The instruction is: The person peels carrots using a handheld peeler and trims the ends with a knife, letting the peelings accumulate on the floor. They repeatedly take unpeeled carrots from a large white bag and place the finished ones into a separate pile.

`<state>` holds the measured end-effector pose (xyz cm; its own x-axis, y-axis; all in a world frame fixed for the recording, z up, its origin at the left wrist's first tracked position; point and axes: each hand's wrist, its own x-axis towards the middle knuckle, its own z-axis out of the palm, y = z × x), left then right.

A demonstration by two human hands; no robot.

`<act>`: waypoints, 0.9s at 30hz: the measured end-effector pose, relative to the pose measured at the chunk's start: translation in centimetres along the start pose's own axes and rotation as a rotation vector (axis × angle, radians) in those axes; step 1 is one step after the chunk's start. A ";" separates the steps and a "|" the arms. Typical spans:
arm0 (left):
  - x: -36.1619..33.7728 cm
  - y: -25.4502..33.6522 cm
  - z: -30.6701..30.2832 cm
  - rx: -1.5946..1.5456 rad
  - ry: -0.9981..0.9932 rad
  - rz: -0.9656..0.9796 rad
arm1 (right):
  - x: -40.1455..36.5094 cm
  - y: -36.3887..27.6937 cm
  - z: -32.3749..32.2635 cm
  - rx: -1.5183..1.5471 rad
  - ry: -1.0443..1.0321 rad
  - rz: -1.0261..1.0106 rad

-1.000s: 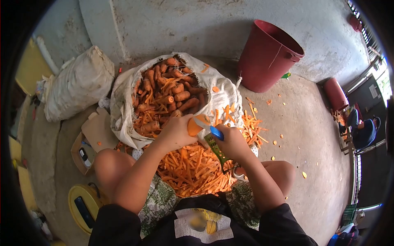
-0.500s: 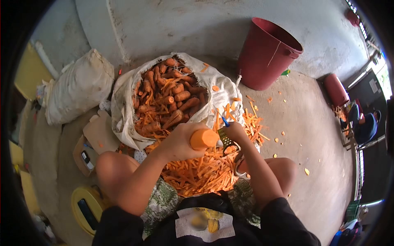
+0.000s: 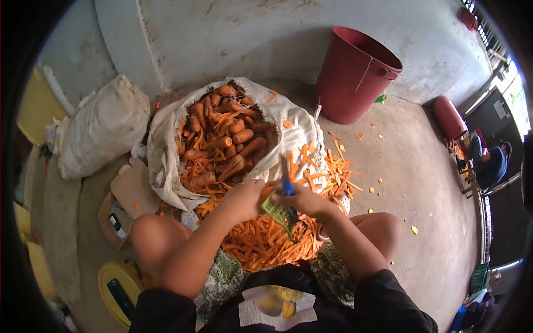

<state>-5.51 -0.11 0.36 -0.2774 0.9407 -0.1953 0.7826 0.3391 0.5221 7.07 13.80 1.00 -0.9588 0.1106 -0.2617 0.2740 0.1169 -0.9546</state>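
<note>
My left hand point(image 3: 244, 198) is closed around a carrot point(image 3: 268, 192), mostly hidden by the fingers now. Against it, my right hand point(image 3: 305, 200) grips a hand grater point(image 3: 280, 214) with a green perforated plate and a dark lower end. A blue piece point(image 3: 287, 186) sticks up at the right fingers, blurred. Both hands meet above a heap of orange peelings point(image 3: 266, 241) between my legs. Just beyond them, a white woven sack point(image 3: 166, 177) lies open, full of unpeeled carrots point(image 3: 236, 133) with peel strips over them.
A tall red bin point(image 3: 355, 77) stands by the wall. At left are a closed white sack point(image 3: 105, 130), a cardboard piece point(image 3: 133, 186) and a yellow lid point(image 3: 108, 272) with a phone point(image 3: 120, 297) on it. Far right, a person point(image 3: 493, 164) sits near a fallen red bin point(image 3: 448, 117).
My right hand has moved left and brought the grater against the carrot. The left hand has turned, lowering the carrot's cut end from view. The camera view has shifted slightly.
</note>
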 end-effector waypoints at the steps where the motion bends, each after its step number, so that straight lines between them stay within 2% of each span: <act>1: 0.2 -0.1 0.0 0.005 -0.106 -0.057 | 0.3 0.6 0.7 0.077 0.022 -0.001; 2: 0.3 0.0 0.1 0.005 -0.110 -0.051 | 0.3 0.8 0.6 0.079 0.028 0.002; 4: 0.2 0.2 0.2 -0.027 -0.126 -0.067 | 0.5 0.8 0.3 -0.207 -0.012 0.206; 6: -0.3 0.1 -0.2 -0.017 -0.125 -0.051 | 1.3 1.8 -0.7 -0.319 0.012 0.182; 8: -0.4 -0.6 -0.4 0.000 -0.128 -0.033 | 1.9 2.2 -3.3 -0.584 0.075 0.106; 10: -0.3 -1.5 0.0 -0.036 -0.188 -0.029 | 2.1 1.6 -7.2 -0.513 0.173 0.224; 12: -0.2 -1.8 0.0 0.028 -0.251 -0.123 | 2.8 1.8 -9.5 -0.747 0.196 0.395; 13: -0.5 -1.2 -0.7 0.108 -0.302 -0.181 | 2.8 3.0 -10.1 -0.746 0.197 0.397; 14: -0.8 -0.5 -1.8 0.190 -0.349 -0.238 | 3.2 4.7 -11.0 -0.594 0.285 0.464; 15: -1.0 -0.4 -2.0 0.187 -0.348 -0.239 | 3.6 6.8 -11.9 -0.440 0.366 0.529; 16: -1.3 -0.6 -2.1 0.147 -0.291 -0.191 | 3.7 9.4 -12.4 -0.443 0.357 0.530; 18: -1.6 -0.9 -1.8 0.107 -0.247 -0.158 | 3.4 16.6 -11.8 -0.013 0.308 0.492; 20: -1.4 -0.9 -1.6 0.079 -0.182 -0.100 | 3.9 26.2 -9.5 -0.030 0.089 0.404; 22: -1.3 -1.3 -0.9 0.094 -0.192 -0.089 | 3.9 29.2 -6.0 -0.282 -0.022 0.604; 24: -1.1 -1.6 -0.5 0.129 -0.225 -0.132 | 3.6 27.6 -2.9 -1.042 -0.214 0.436; 25: -1.0 -1.8 -0.4 0.126 -0.223 -0.136 | 3.6 27.4 -2.6 -0.971 -0.189 0.607; 26: -1.0 -2.0 -0.2 0.139 -0.247 -0.146 | 3.3 28.9 -2.5 -0.973 -0.190 0.604; 27: -0.9 -2.2 -0.1 0.153 -0.271 -0.155 | 2.9 30.5 -2.3 -0.835 0.093 0.551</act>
<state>-7.02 -1.70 -0.56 -0.2575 0.8345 -0.4871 0.8229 0.4536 0.3423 12.84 19.93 -28.52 -0.6825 0.4304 -0.5908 0.6770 0.6770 -0.2889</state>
